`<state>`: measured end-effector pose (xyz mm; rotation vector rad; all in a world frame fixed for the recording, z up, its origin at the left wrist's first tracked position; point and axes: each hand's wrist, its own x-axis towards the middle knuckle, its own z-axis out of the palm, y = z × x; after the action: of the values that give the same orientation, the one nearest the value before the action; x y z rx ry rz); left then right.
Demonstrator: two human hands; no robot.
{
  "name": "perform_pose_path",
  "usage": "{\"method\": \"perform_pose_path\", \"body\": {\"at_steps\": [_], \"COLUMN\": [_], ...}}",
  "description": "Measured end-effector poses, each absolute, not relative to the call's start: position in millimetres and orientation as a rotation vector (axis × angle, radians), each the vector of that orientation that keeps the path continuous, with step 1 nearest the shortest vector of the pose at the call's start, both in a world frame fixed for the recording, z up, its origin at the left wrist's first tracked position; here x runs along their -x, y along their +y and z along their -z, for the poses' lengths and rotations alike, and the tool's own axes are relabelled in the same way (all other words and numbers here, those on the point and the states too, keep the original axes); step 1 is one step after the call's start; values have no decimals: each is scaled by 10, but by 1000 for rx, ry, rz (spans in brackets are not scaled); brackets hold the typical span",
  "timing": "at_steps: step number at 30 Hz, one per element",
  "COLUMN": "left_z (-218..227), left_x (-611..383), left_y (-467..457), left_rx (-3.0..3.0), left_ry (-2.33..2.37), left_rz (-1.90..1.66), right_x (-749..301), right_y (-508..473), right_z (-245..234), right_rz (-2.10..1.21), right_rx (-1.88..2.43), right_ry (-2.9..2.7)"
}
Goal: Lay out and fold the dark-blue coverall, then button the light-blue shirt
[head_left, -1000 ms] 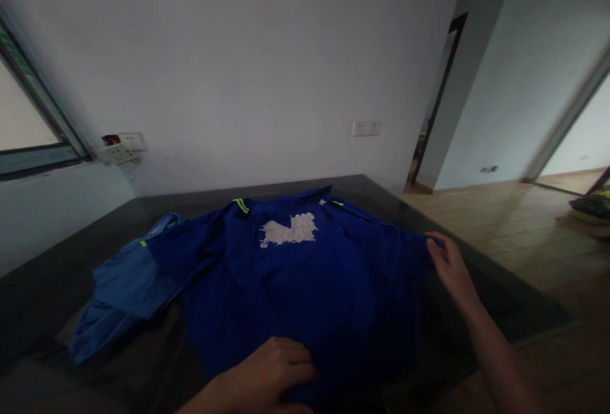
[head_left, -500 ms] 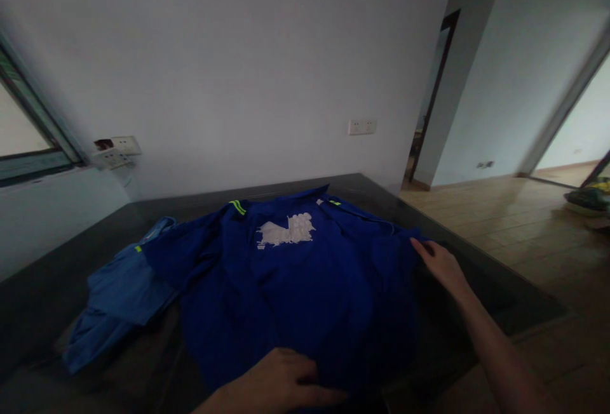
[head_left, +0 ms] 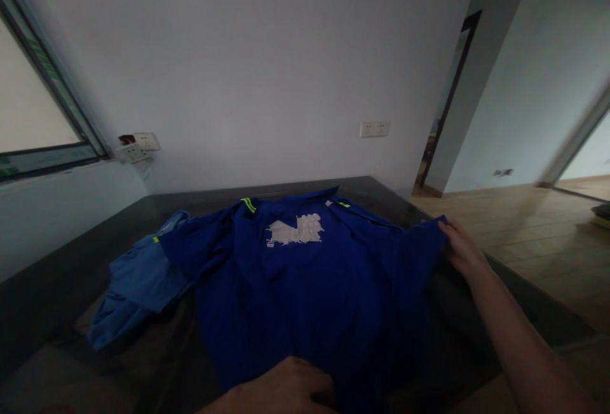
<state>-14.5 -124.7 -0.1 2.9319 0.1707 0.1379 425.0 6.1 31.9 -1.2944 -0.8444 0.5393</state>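
A dark blue shirt (head_left: 305, 293) with a white print and neon-green stripes lies spread on a dark table (head_left: 57, 287). My right hand (head_left: 461, 250) grips the shirt's right sleeve end at the table's right side, fingers closed on the cloth. My left hand (head_left: 281, 392) rests on the shirt's near hem at the bottom of the view, fingers curled onto the fabric. A lighter blue garment (head_left: 133, 287) lies partly under the shirt's left sleeve.
A white wall stands behind the table with sockets (head_left: 374, 128) and a plug block (head_left: 136, 147). A window (head_left: 33, 115) is at the left. To the right is a wooden floor (head_left: 534, 230) and a doorway (head_left: 448, 103).
My right hand has pulled the sleeve outward to the right and lifted it a little. The left hand has slid lower on the hem. The camera view shifted slightly.
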Motion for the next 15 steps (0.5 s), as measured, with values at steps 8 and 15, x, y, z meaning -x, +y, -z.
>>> {"method": "perform_pose_path", "body": {"at_steps": [8, 15], "left_z": [-13, 34], "left_x": [100, 208], "left_y": [-1254, -1244], "left_rx": [-2828, -2653], "left_ry": [138, 260], "left_rz": [-196, -221], "right_x": [-3050, -1915], "right_y": [-374, -1123], "right_z": [-1259, -1038], "right_rz": [-732, -1541], "right_rx": [745, 346], "right_ry": [-1038, -2170]}}
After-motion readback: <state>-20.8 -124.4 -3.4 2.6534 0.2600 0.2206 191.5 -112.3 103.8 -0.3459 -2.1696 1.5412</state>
